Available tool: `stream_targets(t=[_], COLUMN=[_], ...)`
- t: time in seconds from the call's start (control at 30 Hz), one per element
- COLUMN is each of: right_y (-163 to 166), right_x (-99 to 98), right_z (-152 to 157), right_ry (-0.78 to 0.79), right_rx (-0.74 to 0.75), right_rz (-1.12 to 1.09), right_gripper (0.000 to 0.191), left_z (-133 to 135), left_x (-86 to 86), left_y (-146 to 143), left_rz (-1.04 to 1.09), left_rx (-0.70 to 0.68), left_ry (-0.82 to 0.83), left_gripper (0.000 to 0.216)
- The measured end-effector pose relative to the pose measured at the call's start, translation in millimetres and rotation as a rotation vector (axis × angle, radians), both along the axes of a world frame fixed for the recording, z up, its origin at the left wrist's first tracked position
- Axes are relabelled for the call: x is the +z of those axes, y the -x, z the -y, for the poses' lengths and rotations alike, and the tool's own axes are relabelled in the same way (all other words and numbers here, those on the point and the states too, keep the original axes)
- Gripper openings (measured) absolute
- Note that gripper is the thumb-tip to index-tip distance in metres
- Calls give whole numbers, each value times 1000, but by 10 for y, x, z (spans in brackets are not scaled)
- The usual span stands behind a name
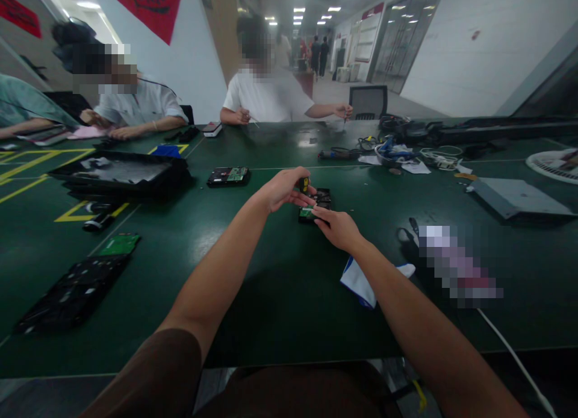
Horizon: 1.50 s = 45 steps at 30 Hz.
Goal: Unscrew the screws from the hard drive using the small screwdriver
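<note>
My left hand (284,190) is closed round the black and yellow handle of a screwdriver (304,184), which stands roughly upright. Under it lies a small black device (322,195) with a green circuit board showing along its near edge. My right hand (338,228) rests at the device's near right side. Its thumb and fingers are pinched together, close to the left fingertips; what they hold, if anything, is too small to make out. The screwdriver's tip is hidden behind my fingers.
A white and blue cloth (359,280) lies by my right forearm. At left are a black tray (120,171), a long black part (74,288) and another device (228,176). Cables (392,150) and a grey metal box (521,198) lie at right. Across the table (266,273) sit other people.
</note>
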State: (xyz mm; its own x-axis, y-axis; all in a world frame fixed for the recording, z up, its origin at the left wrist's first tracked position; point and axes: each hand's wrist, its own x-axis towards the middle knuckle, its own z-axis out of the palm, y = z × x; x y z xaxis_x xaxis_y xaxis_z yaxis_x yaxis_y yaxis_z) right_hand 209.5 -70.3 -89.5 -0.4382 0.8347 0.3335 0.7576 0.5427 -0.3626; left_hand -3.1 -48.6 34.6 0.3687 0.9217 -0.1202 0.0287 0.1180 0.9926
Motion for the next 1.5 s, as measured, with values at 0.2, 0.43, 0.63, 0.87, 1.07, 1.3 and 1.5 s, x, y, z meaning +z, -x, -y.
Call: stream_targets(t=[0.2, 0.43, 0.63, 0.87, 1.07, 1.3, 1.5], right_y=[-5, 6, -2, 20, 30, 15, 18], right_x=[26, 59, 61, 64, 99, 81, 64], right_z=[9, 33, 34, 33, 61, 47, 28], right_ry=[12, 24, 14, 18, 53, 30, 27], right_rx=[2, -9, 3, -6, -42, -18, -21], right_rz=[7, 12, 7, 7, 8, 7, 24], right_gripper=[39, 39, 38, 39, 40, 40, 39], left_z=[-48, -16, -59, -9, -28, -9, 2], left_x=[-6, 3, 9, 12, 2, 19, 7], left_y=[77, 36, 99, 25, 29, 40, 2], left_rz=[-27, 14, -79, -13, -32, -65, 2], left_rx=[-22, -45, 47, -70, -5, -16, -53], left_ry=[-34, 22, -64, -13, -34, -40, 10], left_gripper=[29, 27, 28, 26, 24, 27, 26])
